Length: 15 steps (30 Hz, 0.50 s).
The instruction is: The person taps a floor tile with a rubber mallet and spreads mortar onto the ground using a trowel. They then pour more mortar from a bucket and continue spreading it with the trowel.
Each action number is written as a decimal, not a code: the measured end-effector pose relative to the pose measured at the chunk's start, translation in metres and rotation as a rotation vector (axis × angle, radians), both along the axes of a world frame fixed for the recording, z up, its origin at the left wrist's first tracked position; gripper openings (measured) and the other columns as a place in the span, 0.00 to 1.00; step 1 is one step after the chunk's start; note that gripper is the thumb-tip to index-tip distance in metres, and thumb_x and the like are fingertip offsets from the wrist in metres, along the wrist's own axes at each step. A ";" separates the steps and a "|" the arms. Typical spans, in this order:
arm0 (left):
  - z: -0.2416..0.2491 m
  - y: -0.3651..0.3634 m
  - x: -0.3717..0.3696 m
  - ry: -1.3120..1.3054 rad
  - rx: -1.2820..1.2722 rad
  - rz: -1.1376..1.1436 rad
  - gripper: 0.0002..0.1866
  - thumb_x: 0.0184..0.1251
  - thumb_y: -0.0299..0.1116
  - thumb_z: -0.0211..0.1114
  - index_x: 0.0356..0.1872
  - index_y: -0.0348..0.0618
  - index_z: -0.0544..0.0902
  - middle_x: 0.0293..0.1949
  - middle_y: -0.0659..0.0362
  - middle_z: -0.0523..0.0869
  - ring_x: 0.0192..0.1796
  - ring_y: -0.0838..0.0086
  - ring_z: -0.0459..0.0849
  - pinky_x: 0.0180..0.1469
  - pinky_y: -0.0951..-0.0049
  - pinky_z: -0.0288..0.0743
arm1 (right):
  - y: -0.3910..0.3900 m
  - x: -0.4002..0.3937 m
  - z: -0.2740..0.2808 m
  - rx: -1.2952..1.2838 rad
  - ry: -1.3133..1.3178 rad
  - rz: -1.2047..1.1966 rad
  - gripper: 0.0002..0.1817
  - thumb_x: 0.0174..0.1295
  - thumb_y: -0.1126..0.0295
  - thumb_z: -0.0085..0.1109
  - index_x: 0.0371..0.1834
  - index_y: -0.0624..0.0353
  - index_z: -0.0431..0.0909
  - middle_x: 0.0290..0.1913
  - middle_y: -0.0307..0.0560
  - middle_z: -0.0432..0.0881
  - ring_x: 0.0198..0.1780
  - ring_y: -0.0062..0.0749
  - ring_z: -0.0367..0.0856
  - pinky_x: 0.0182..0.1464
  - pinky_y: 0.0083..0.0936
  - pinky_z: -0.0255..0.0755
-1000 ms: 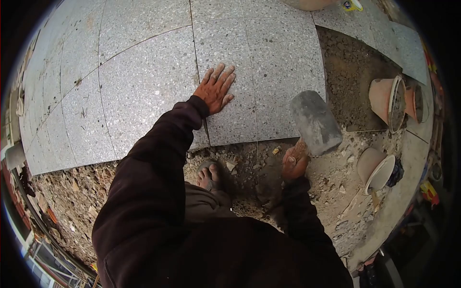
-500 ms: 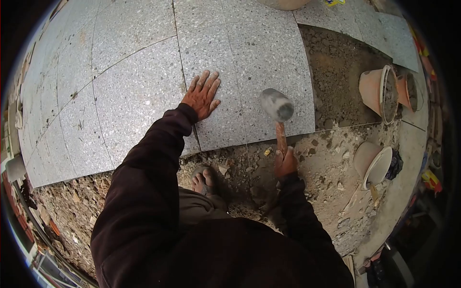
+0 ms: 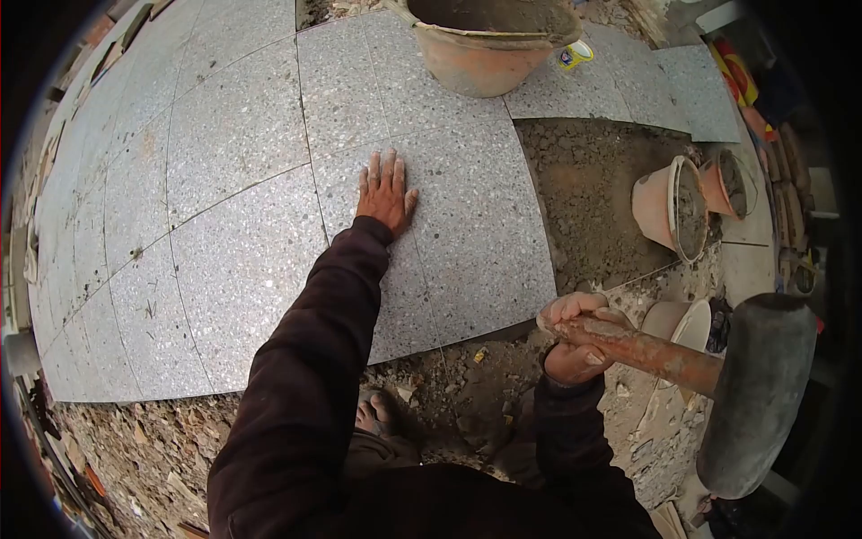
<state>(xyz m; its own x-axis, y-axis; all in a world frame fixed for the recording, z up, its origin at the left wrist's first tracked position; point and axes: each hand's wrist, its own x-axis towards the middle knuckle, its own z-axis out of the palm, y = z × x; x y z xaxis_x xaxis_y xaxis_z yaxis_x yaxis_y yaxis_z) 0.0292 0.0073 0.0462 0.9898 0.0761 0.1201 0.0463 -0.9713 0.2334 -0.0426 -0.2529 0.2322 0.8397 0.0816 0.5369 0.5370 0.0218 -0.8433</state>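
My left hand (image 3: 386, 195) lies flat with fingers spread on a grey speckled terrazzo tile (image 3: 462, 225). My right hand (image 3: 577, 339) is wrapped round the wooden handle of a rubber mallet (image 3: 759, 395). The mallet is raised close to the camera, its dark head out to the right, clear of the tile. A taut string line (image 3: 642, 275) runs at the tile's right corner, to the right of which is bare dark soil (image 3: 602, 193).
A large mortar tub (image 3: 485, 63) stands on the tiles at the back, beside a yellow packet (image 3: 575, 54). Two buckets (image 3: 660, 202) (image 3: 723, 184) sit on the right, and a third bucket (image 3: 669, 323) is partly behind the mallet. Rubble ground (image 3: 162, 440) borders the tiles' near edge.
The mallet has gone from over the tile up and to the right, towards the camera. My left hand has shifted farther forward on the tile. The view has tilted up, showing more of the tub.
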 end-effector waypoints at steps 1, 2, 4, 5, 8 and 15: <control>0.005 0.001 0.016 0.002 -0.007 0.029 0.32 0.68 0.48 0.41 0.65 0.35 0.54 0.69 0.49 0.49 0.71 0.53 0.41 0.69 0.53 0.36 | 0.005 0.000 -0.007 -0.030 0.051 0.020 0.30 0.60 0.39 0.41 0.45 0.58 0.59 0.31 0.48 0.67 0.25 0.28 0.68 0.26 0.26 0.69; -0.002 0.005 0.030 0.011 -0.013 0.072 0.32 0.68 0.48 0.41 0.65 0.35 0.54 0.69 0.50 0.49 0.71 0.53 0.42 0.69 0.53 0.36 | 0.006 0.003 -0.024 -0.065 0.095 0.024 0.30 0.60 0.39 0.40 0.45 0.58 0.59 0.30 0.48 0.68 0.24 0.28 0.68 0.26 0.27 0.69; -0.012 0.003 0.053 0.026 0.008 0.115 0.31 0.67 0.47 0.42 0.65 0.36 0.55 0.69 0.51 0.50 0.71 0.54 0.42 0.69 0.53 0.37 | -0.001 0.003 -0.077 -0.345 0.204 -0.063 0.27 0.62 0.43 0.41 0.45 0.60 0.60 0.27 0.50 0.70 0.23 0.33 0.70 0.27 0.32 0.69; -0.015 0.002 0.053 0.046 0.038 0.132 0.31 0.67 0.47 0.42 0.65 0.37 0.56 0.69 0.52 0.50 0.71 0.55 0.43 0.69 0.53 0.37 | -0.006 0.000 -0.113 -0.588 0.288 -0.139 0.25 0.63 0.47 0.42 0.44 0.62 0.60 0.25 0.52 0.71 0.23 0.39 0.73 0.27 0.36 0.69; -0.019 0.000 0.052 0.029 0.031 0.129 0.30 0.67 0.45 0.42 0.65 0.38 0.56 0.69 0.52 0.50 0.71 0.56 0.44 0.69 0.52 0.38 | 0.004 0.009 -0.156 -1.133 0.562 -0.116 0.23 0.62 0.55 0.48 0.46 0.66 0.62 0.29 0.62 0.74 0.27 0.59 0.75 0.28 0.43 0.69; -0.008 0.002 0.056 0.060 0.000 0.151 0.29 0.66 0.43 0.44 0.65 0.38 0.57 0.69 0.53 0.51 0.71 0.57 0.44 0.69 0.52 0.38 | 0.031 0.043 -0.079 -0.741 0.424 -0.118 0.20 0.62 0.54 0.48 0.32 0.65 0.65 0.19 0.55 0.74 0.22 0.49 0.77 0.22 0.38 0.67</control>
<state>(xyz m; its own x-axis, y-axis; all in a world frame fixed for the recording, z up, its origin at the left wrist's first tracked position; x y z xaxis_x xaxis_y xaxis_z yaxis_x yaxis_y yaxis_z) 0.0855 0.0097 0.0381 0.9724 0.2250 0.0613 0.2060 -0.9521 0.2260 0.0000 -0.2221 0.1533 0.9823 0.1866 0.0185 0.1374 -0.6493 -0.7480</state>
